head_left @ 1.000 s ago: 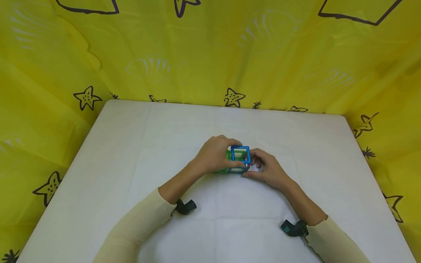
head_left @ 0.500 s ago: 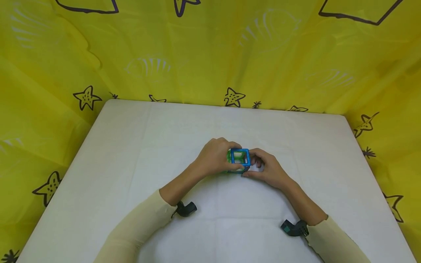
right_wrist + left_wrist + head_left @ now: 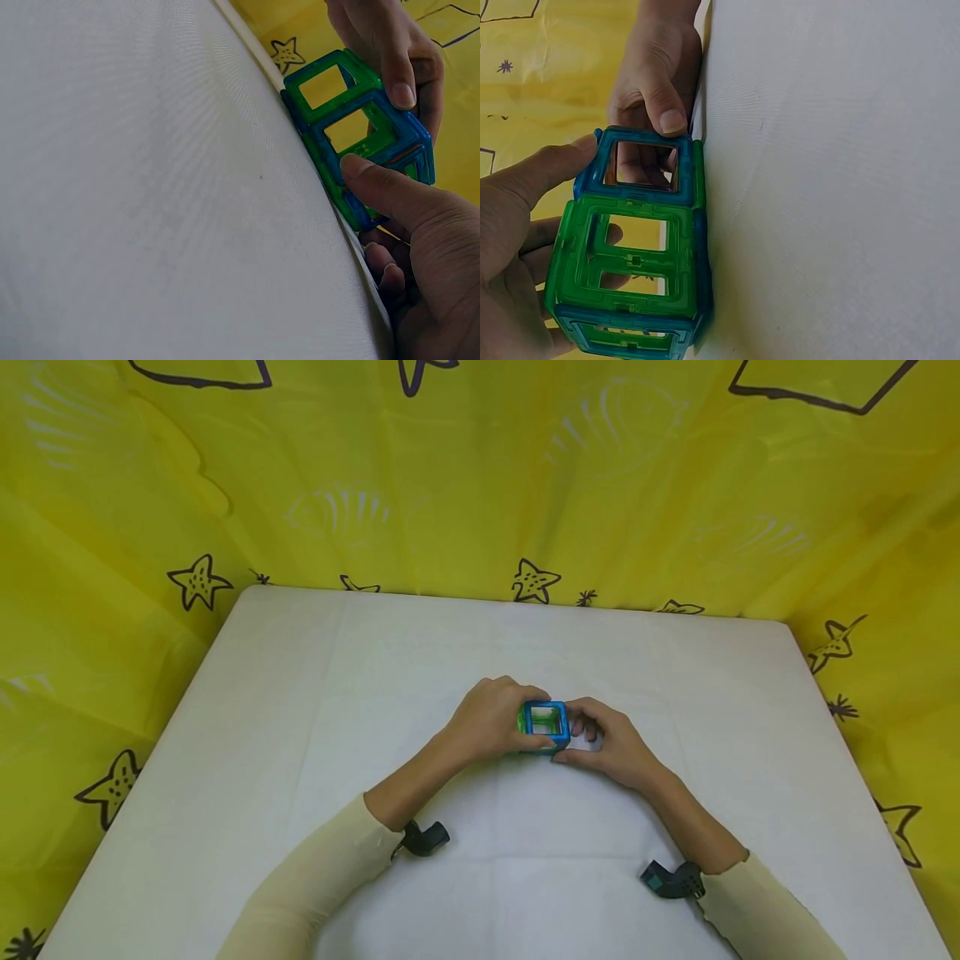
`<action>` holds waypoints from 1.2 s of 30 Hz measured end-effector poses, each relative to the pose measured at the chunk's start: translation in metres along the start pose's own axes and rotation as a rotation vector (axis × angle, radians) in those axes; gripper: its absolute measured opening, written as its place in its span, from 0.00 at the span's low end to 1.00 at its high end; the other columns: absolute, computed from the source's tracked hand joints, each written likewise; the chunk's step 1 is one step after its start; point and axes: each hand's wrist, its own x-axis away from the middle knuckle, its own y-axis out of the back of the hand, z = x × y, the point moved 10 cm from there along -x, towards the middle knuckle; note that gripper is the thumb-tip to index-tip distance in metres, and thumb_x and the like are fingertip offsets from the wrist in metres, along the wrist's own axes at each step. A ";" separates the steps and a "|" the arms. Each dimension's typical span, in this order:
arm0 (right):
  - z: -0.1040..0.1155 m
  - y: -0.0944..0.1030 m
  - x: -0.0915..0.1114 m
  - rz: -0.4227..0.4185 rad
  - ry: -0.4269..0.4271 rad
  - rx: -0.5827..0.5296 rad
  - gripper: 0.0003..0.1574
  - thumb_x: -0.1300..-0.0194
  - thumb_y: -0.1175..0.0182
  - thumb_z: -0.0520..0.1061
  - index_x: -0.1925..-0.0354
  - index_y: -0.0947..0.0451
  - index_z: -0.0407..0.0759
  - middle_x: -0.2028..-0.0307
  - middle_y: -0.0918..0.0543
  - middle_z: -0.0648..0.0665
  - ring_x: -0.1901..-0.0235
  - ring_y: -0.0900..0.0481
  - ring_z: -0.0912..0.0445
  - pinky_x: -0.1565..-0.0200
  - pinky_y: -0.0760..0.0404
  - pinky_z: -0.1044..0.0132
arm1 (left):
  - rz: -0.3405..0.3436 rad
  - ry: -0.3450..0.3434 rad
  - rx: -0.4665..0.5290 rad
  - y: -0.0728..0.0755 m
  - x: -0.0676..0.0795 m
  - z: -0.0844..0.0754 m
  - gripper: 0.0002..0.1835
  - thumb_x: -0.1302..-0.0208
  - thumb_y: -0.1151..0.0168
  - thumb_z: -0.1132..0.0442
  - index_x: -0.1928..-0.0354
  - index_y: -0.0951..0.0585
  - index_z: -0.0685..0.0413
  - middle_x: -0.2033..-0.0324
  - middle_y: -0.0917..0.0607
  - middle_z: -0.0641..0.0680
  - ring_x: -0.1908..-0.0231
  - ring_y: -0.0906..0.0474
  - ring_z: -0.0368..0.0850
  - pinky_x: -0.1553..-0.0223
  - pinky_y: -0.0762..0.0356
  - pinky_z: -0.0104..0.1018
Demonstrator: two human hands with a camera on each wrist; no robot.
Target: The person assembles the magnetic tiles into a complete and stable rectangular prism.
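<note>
Green and blue see-through magnetic tiles form a small box-like block (image 3: pixel 559 255) on the table. In the head view, a square blue magnetic tile (image 3: pixel 545 704) lies across the top at the block's right end. My left hand (image 3: pixel 487 720) grips the block from the left, with its thumb along the near edge of this tile and a finger at the far edge. My right hand (image 3: pixel 617 745) holds the right end, its thumb low on the near side in the right wrist view and its other fingers beyond. The left hand hides much of the block's left part in the head view.
A white cloth covers the table (image 3: pixel 420 643). Yellow curtains (image 3: pixel 465 468) with sea-creature drawings hang behind and at both sides. Dark wrist cameras (image 3: pixel 426 838) sit at the cuffs of both pale sleeves (image 3: pixel 322 860).
The blue tile at the right end has come down onto the top of the block, and my left hand has lowered slightly with it. The right hand has hardly moved.
</note>
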 end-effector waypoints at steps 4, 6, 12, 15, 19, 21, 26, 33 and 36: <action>-0.005 -0.001 0.000 0.003 0.002 0.003 0.36 0.52 0.19 0.28 0.44 0.22 0.28 0.65 0.22 0.31 0.67 0.29 0.38 0.65 0.29 0.57 | 0.014 0.001 0.024 -0.001 -0.001 0.000 0.31 0.40 0.21 0.43 0.39 0.14 0.52 0.54 0.09 0.50 0.56 0.18 0.45 0.52 0.22 0.42; -0.013 -0.002 0.000 0.003 0.003 0.006 0.37 0.52 0.19 0.28 0.44 0.23 0.28 0.64 0.22 0.31 0.66 0.29 0.38 0.65 0.29 0.57 | 0.023 0.003 0.038 -0.002 -0.001 0.000 0.31 0.40 0.21 0.44 0.39 0.14 0.53 0.53 0.09 0.50 0.56 0.18 0.45 0.53 0.22 0.41; -0.037 -0.004 0.001 -0.003 0.005 0.018 0.40 0.52 0.17 0.31 0.41 0.22 0.35 0.63 0.21 0.38 0.66 0.28 0.44 0.65 0.29 0.60 | 0.059 0.015 0.110 -0.005 -0.001 0.002 0.31 0.38 0.21 0.47 0.37 0.16 0.56 0.49 0.10 0.52 0.56 0.19 0.44 0.53 0.21 0.38; -0.040 -0.004 0.001 0.000 0.012 0.011 0.40 0.51 0.16 0.34 0.41 0.21 0.39 0.63 0.21 0.42 0.65 0.28 0.48 0.64 0.28 0.62 | 0.073 0.017 0.127 -0.006 -0.001 0.002 0.32 0.37 0.22 0.48 0.36 0.16 0.57 0.49 0.10 0.53 0.56 0.19 0.44 0.52 0.21 0.37; -0.041 -0.004 0.001 0.006 0.018 -0.002 0.39 0.50 0.16 0.38 0.41 0.20 0.41 0.63 0.21 0.45 0.65 0.28 0.50 0.64 0.27 0.64 | 0.084 0.018 0.120 -0.007 -0.001 0.002 0.32 0.37 0.22 0.48 0.35 0.17 0.56 0.49 0.10 0.53 0.57 0.19 0.43 0.53 0.21 0.36; -0.041 -0.004 0.001 0.007 0.020 -0.002 0.38 0.49 0.16 0.38 0.41 0.20 0.42 0.63 0.21 0.45 0.65 0.28 0.51 0.64 0.27 0.64 | 0.085 0.019 0.116 -0.007 -0.002 0.002 0.32 0.37 0.22 0.48 0.35 0.17 0.56 0.49 0.10 0.53 0.57 0.19 0.43 0.54 0.21 0.36; -0.041 -0.003 0.001 0.006 0.025 0.005 0.38 0.49 0.16 0.37 0.42 0.20 0.41 0.63 0.21 0.45 0.65 0.28 0.51 0.64 0.27 0.64 | 0.074 0.022 0.116 -0.007 -0.001 0.003 0.32 0.37 0.22 0.48 0.35 0.16 0.56 0.48 0.10 0.53 0.57 0.19 0.43 0.54 0.21 0.36; -0.040 -0.004 0.001 0.007 0.034 0.007 0.38 0.50 0.16 0.37 0.42 0.21 0.41 0.63 0.20 0.45 0.66 0.28 0.51 0.65 0.28 0.64 | 0.047 0.041 0.130 -0.004 0.001 0.006 0.37 0.39 0.22 0.43 0.32 0.19 0.55 0.44 0.12 0.53 0.52 0.19 0.45 0.50 0.20 0.39; -0.039 -0.004 0.001 0.006 0.036 0.010 0.37 0.49 0.16 0.37 0.42 0.21 0.41 0.63 0.21 0.45 0.66 0.28 0.51 0.64 0.28 0.64 | 0.007 0.081 0.189 0.005 0.004 0.013 0.37 0.33 0.29 0.40 0.29 0.22 0.53 0.37 0.16 0.52 0.42 0.20 0.47 0.41 0.22 0.43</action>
